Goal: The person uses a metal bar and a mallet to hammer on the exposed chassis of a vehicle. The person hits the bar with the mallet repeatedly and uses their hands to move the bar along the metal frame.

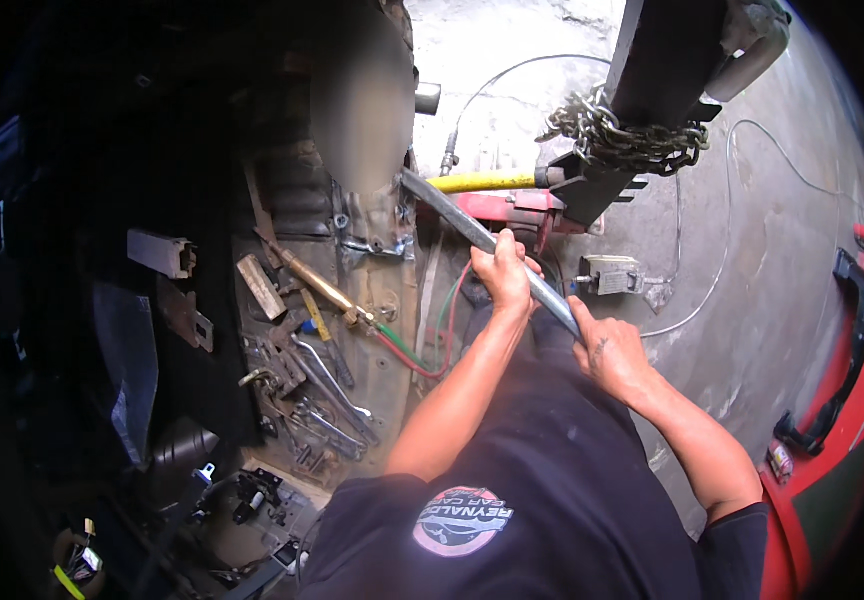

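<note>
My left hand [502, 272] grips a steel bar [457, 210] around its middle, and my right hand [604, 348] holds its lower end. The bar slants up-left toward worn metal bodywork [372, 230], its far tip beside a blurred patch that hides what is there. Behind it lie a yellow cylindrical tool [487, 182] and red machinery [507, 212]. Left of my hands, a brass torch [322, 281] with red and green hoses rests on the metal floor pan, among several wrenches [324, 370] and metal pieces [262, 287].
A dark upright post [635, 45] wrapped in chain [657, 145] stands upper right. A metal pedal unit [609, 275] with hoses sits on concrete [722, 320]. Dark car interior fills the left. A red panel [842, 390] with a black part [847, 320] lies far right.
</note>
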The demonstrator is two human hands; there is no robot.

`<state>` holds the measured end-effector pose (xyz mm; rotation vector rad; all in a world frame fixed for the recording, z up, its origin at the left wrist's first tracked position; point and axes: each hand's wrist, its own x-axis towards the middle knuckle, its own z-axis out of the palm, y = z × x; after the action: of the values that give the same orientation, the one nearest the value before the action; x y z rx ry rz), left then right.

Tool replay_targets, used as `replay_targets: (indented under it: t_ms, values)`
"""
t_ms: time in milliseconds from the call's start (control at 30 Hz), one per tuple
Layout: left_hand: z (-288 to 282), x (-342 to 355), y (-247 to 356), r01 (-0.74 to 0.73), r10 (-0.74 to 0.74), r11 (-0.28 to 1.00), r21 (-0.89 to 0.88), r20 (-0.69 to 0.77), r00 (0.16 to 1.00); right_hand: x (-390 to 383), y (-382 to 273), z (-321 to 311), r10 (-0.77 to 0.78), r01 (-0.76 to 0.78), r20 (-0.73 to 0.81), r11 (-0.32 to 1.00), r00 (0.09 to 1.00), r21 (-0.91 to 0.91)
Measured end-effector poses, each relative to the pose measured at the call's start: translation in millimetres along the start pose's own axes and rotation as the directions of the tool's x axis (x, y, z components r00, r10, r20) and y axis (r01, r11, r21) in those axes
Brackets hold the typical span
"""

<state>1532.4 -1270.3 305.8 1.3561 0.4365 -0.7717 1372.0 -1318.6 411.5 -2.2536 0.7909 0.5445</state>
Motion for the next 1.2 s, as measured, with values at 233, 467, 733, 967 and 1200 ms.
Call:
replay_targets:
  t_ms: [233, 467, 733, 967, 1200]
  values:
    - [6, 7, -12, -0.02, 0.021, 0.999, 0.032, -0.013, 1.0, 8, 14, -16, -0.025, 0.019, 0.074, 0.997, 0.997, 0.08]
    - [7, 7, -14, -0.053, 0.053, 0.998, 0.02, 0.009, 0.999, 9, 15, -19, 0.015, -0.026, 0.107, 0.995, 0.994, 0.099]
    - [11, 6, -16, -0.075, 0.075, 0.996, 0.052, 0.003, 0.997, 17, 25, -20, -0.013, 0.0, 0.117, 0.994, 0.993, 0.11]
    - [18, 12, -21, -0.059, 0.06, 0.996, 0.068, -0.024, 0.998, 21, 38, -17, -0.043, 0.03, 0.083, 0.988, 0.996, 0.151]
    - [17, 10, -23, -0.094, 0.096, 0.995, 0.038, -0.049, 0.994, 24, 36, -20, -0.007, -0.018, 0.138, 0.983, 0.99, 0.18]
